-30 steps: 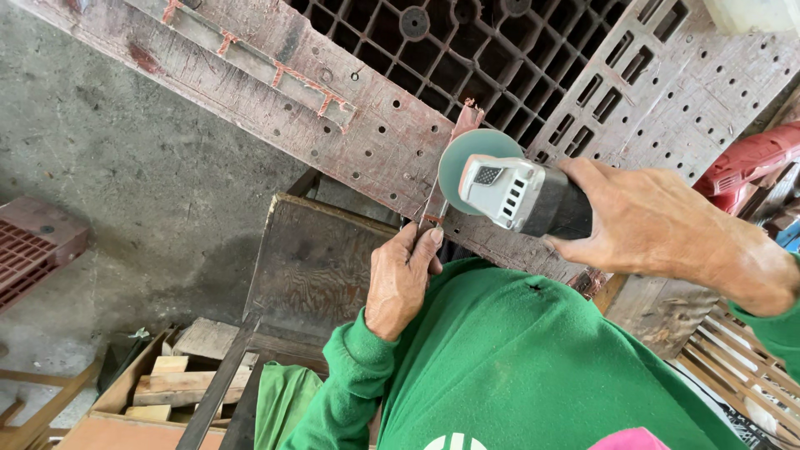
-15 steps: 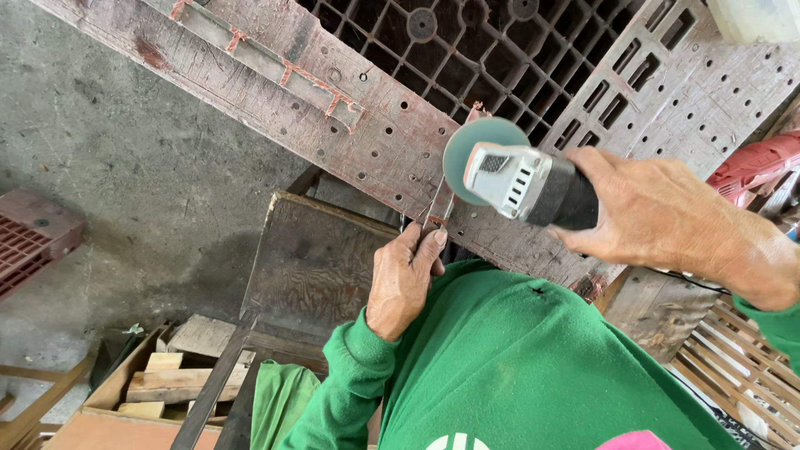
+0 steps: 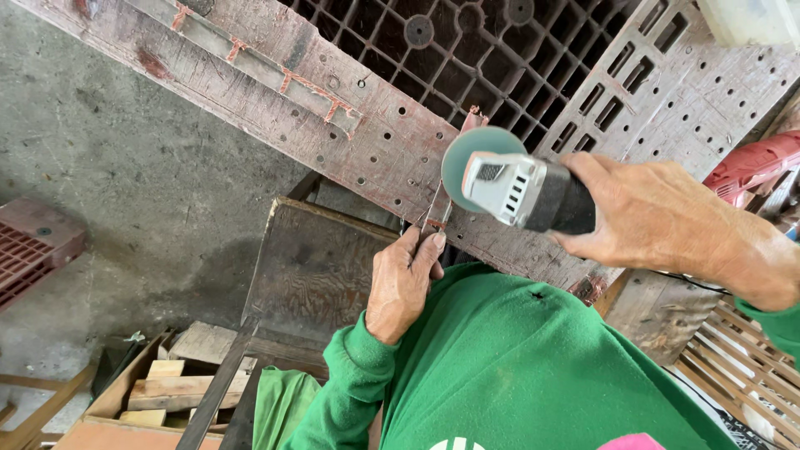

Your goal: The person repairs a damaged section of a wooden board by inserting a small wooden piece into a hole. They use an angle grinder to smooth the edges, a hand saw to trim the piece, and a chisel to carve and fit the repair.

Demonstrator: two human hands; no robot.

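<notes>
The right hand (image 3: 658, 218) is wrapped tight around the dark body of an angle grinder (image 3: 521, 190), fingers curled over the top. The grinder's long axis runs nearly level across the view, its grey head pointing left, and the round disc (image 3: 467, 162) at that end sits just above a thin metal piece (image 3: 435, 215). The left hand (image 3: 402, 283) pinches that piece between thumb and fingertips (it looks like a narrow strip or wire, too slim to tell which) and holds it roughly upright, tilted slightly right, against the edge of a worn perforated board (image 3: 367, 133). A dark plastic grid pallet (image 3: 467, 50) lies beyond the board. A metal plate (image 3: 312, 271) sits left of the left hand, with wood scraps (image 3: 179, 379) lower left and a red power tool (image 3: 750, 167) at far right.
</notes>
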